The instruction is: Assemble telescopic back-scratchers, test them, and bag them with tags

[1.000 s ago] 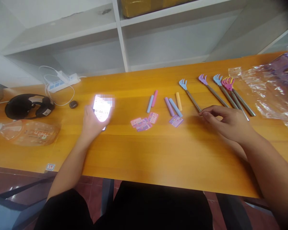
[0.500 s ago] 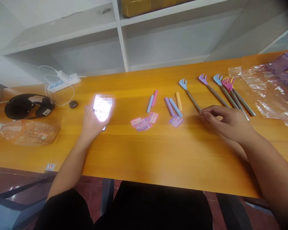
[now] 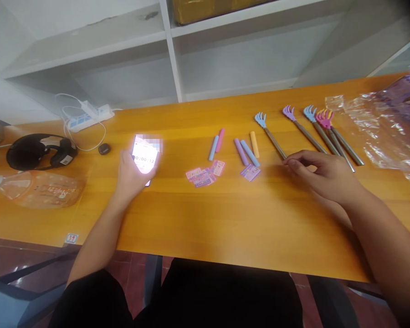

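Note:
My left hand [image 3: 134, 172] is wrapped round a phone [image 3: 146, 152] whose bright screen shows a running timer. Between finger and thumb, my right hand [image 3: 323, 175] pinches the lower end of a back scratcher [image 3: 272, 139] with a light-blue claw and a metal rod. To its right lie more back scratchers: a purple one [image 3: 304, 129], a blue one [image 3: 323, 130] and a pink one [image 3: 328, 120], with yellow claw tips showing behind the pink. Foam-like tubes in pink [image 3: 220, 140], blue [image 3: 213, 148], purple [image 3: 241, 151] and yellow [image 3: 254, 144] lie mid-table.
Small printed cards [image 3: 205, 175] lie near the tubes, one card [image 3: 250, 172] apart. Clear plastic packaging [image 3: 379, 123] covers the right end. Headphones [image 3: 41, 151], an orange-tinted bottle [image 3: 41, 189], a power strip [image 3: 90, 117] and a small black case [image 3: 104, 148] are at left. White shelving [image 3: 173, 50] stands behind.
The timer on the phone has gone from 11 to 12. Both hands and the things on the table look unmoved.

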Demonstrator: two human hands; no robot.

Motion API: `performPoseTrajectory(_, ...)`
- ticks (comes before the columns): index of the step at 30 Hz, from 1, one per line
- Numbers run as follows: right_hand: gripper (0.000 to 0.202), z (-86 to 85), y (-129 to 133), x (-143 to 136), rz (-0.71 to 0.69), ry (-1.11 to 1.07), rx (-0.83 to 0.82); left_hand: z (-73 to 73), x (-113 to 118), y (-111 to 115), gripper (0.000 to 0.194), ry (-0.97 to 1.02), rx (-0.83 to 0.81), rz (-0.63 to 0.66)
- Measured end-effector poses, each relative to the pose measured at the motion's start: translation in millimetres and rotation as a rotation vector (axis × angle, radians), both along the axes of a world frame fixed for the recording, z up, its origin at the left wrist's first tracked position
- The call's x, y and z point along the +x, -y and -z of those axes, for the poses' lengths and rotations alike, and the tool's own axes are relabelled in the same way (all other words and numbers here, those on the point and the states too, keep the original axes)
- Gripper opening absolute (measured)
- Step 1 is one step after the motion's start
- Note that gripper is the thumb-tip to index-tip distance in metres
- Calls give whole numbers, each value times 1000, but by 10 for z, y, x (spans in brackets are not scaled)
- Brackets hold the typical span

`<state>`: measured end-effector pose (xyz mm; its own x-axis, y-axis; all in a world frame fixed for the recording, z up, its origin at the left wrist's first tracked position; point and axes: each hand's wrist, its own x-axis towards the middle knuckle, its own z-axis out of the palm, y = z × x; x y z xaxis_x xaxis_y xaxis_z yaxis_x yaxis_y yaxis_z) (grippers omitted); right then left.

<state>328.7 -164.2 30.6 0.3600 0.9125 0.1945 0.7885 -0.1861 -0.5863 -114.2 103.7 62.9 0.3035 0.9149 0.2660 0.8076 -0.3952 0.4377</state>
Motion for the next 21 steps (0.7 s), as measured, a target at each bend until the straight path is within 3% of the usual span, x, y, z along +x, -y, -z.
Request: performPoseTrajectory(21, 34, 7, -1, 8, -8, 5, -10, 4, 1, -6, 75, 25, 7, -9)
